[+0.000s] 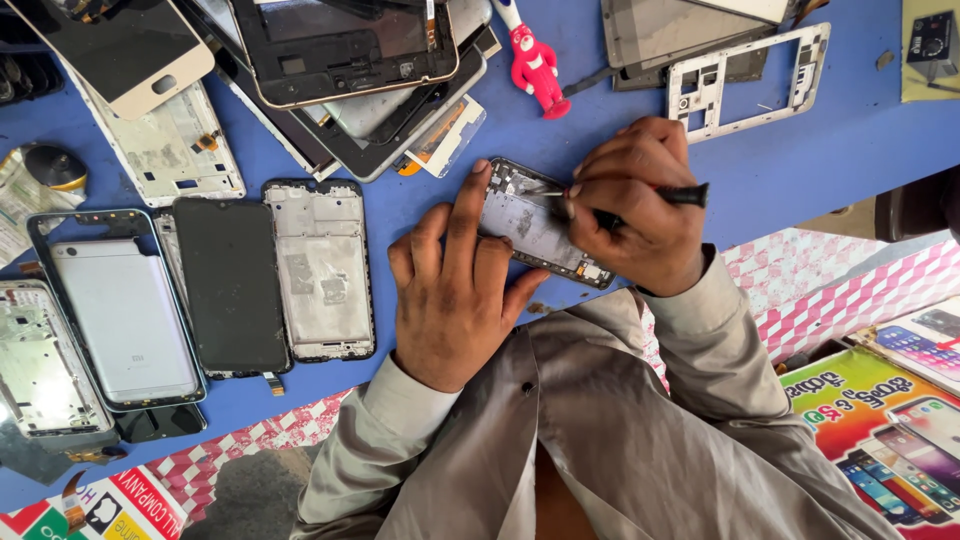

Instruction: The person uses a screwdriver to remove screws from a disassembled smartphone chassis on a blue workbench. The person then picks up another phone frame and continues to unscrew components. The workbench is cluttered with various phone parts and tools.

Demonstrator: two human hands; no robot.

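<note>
Right now we press our left hand point(455, 300) flat on the blue bench point(800, 160), fingers spread, the index finger stretched along the near edge of an opened phone frame point(535, 225). That frame lies at mid-bench with its long axis running from about 10 o'clock to 4 o'clock, its open inner side up. It sits between our two hands: the left hand is at its 8 o'clock and touching it, the right hand point(640, 215) at its 3 o'clock and overlapping its lower end. Our right hand is closed in a pinch on one thin black-handled tool point(690, 195), whose handle points toward 3 o'clock and whose metal tip rests on the frame's upper part.

At 9 o'clock of the left hand we count three pieces in a row, all lying upright with long axes 12 to 6: a silver phone back point(125, 320), a black screen panel point(232, 285) and a grey mid-frame point(322, 270). One red toy-shaped figure point(535, 65) lies at 12 o'clock, and one white frame point(745, 80) at 1 o'clock.
</note>
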